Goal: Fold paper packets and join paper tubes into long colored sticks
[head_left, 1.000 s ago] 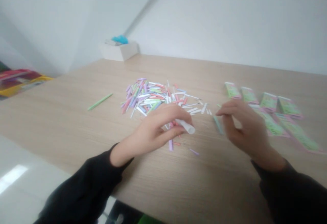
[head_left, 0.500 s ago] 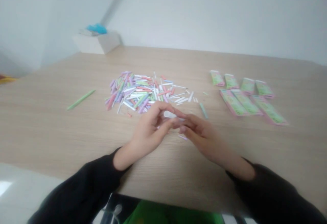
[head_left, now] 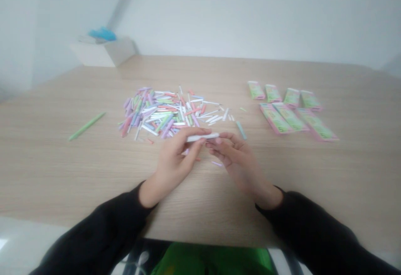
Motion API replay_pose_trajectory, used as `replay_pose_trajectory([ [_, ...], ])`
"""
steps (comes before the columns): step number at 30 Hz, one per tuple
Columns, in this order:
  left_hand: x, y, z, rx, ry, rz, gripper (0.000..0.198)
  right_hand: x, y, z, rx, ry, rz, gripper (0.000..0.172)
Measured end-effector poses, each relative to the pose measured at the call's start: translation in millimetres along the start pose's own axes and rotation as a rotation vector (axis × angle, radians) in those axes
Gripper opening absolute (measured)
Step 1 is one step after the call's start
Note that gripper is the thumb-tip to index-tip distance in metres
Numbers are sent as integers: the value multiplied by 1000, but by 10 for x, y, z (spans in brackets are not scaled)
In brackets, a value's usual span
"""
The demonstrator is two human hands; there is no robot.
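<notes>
A short white tube-like stick (head_left: 197, 138), perhaps a pen part, lies almost level between my hands. My left hand (head_left: 175, 158) pinches it between thumb and fingers. The fingertips of my right hand (head_left: 236, 154) close on its right end. Just beyond the hands spreads a heap of small sticks (head_left: 159, 112) in purple, green, orange, blue and white. Slim white pieces (head_left: 214, 118) and a teal piece (head_left: 241, 130) lie at its right side. A purple sliver (head_left: 216, 164) rests on the table by my right hand.
Several pink-and-green packets (head_left: 293, 116) stand in two rows at the right of the wooden table (head_left: 125, 183). A long green stick (head_left: 87, 126) lies at the left. A white box (head_left: 103, 51) with something blue (head_left: 102, 34) on top stands at the back left corner.
The white stick has turned from pointing toward me to lying sideways, so more of its length shows. My right hand has rotated around its end. The camera view has shifted slightly.
</notes>
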State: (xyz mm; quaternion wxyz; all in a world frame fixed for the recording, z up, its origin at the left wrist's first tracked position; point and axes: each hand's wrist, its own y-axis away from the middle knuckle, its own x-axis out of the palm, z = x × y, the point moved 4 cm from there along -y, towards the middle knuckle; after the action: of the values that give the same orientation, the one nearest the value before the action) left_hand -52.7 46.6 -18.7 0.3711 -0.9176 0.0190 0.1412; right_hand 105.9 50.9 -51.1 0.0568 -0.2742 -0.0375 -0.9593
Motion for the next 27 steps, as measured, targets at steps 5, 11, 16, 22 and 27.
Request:
replay_pose_trajectory([
  [5, 18, -3, 40, 1, -99, 58, 22, -52, -35, 40, -64, 42, -32, 35],
  [11, 55, 42, 133, -41, -80, 115, 30, -103, -46, 63, -181, 82, -84, 30],
  [16, 57, 42, 119, 55, -86, 144, 31, -97, -31, 85, -254, 155, -62, 26],
  [22, 96, 29, 179, -41, -91, 161, 28, -139, -54, 82, -211, 157, -64, 32],
  [27, 172, 35, 361, -128, -156, 246, 29, -174, -126, -44, -68, 92, 3, 40],
])
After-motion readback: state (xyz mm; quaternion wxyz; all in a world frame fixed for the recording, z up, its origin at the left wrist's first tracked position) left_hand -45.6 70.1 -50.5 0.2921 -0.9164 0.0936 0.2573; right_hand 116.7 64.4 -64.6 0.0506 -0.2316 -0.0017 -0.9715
